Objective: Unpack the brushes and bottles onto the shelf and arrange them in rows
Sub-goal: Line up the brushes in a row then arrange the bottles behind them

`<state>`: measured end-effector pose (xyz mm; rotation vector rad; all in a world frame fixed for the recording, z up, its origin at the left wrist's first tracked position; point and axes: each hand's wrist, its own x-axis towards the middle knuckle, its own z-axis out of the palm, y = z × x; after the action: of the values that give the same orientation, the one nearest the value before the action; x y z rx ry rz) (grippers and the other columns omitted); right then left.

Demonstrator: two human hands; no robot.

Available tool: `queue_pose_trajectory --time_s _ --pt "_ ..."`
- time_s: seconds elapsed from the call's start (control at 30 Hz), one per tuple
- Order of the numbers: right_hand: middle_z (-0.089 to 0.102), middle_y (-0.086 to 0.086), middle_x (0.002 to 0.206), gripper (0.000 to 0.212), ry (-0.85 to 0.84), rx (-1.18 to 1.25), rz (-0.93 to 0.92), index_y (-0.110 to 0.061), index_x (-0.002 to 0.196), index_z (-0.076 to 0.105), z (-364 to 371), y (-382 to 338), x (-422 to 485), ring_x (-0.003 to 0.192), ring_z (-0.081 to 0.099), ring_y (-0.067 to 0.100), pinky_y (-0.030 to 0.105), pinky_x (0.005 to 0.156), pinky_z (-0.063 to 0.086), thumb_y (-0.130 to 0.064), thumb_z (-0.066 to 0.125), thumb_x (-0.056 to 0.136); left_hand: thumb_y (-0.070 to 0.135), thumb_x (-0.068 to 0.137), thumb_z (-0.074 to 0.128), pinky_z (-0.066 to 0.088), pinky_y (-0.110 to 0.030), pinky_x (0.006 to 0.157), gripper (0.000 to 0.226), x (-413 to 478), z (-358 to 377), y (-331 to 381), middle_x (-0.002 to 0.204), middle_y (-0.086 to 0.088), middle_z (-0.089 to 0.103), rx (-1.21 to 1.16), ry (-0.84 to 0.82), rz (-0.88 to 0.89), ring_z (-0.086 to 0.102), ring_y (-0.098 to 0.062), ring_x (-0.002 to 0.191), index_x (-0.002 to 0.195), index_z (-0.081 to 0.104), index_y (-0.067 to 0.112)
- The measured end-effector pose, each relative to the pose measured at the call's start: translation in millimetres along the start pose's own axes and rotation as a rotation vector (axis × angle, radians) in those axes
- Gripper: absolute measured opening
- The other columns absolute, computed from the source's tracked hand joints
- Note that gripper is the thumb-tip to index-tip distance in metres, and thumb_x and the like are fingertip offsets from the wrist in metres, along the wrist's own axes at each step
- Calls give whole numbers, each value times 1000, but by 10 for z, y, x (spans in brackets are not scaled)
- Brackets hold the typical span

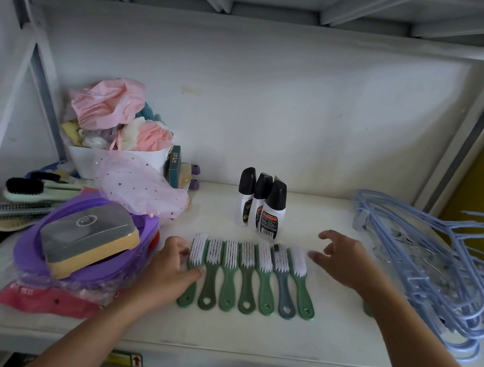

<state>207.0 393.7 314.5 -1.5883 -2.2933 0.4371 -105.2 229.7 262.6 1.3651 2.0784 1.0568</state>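
Seven brushes (250, 275) well inside shelf (208, 355) edge

The shelf (243, 334) is white. The brushes (228, 275) have green handles and white bristles; one grey brush (284, 284) differs. The bottles (271, 209) are white with black caps. Hangers (438, 291) at 3 o'clock are pale blue; at 9 o'clock the basin (33, 249) is purple, the net (139, 187) pink with gold stars.

Green brush (368, 309), maybe, mostly hidden.
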Motion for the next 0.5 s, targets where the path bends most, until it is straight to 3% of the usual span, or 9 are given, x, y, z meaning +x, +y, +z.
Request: queue_pose_trajectory --time_s 0.1,0.3,0.5 --pt "66 11 116 50 73 -122 86 -17 135 56 -51 161 3 110 60 30 38 96 48 -37 65 90 40 85 74 45 -39 106 58 -23 -3 -1 124 7 54 24 -32 6 53 -13 119 125 35 27" --pt "50 15 133 55 -29 -234 244 -19 140 47 -98 285 -72 120 53 37 45 97 49 -36 61 90 42 82 73 45 -41 107 59 -30 -21 1 126 7 53 33 -49 11 52 -16 123 124 34 29" --pt "45 12 128 47 -35 -240 235 -17 136 48 -129 242 -89 102 60 28 39 88 54 -25 61 92 38 86 72 45 -39 106 53 -52 -16 28 127 7 53 63 -58 21 51 -14 123 122 34 31"
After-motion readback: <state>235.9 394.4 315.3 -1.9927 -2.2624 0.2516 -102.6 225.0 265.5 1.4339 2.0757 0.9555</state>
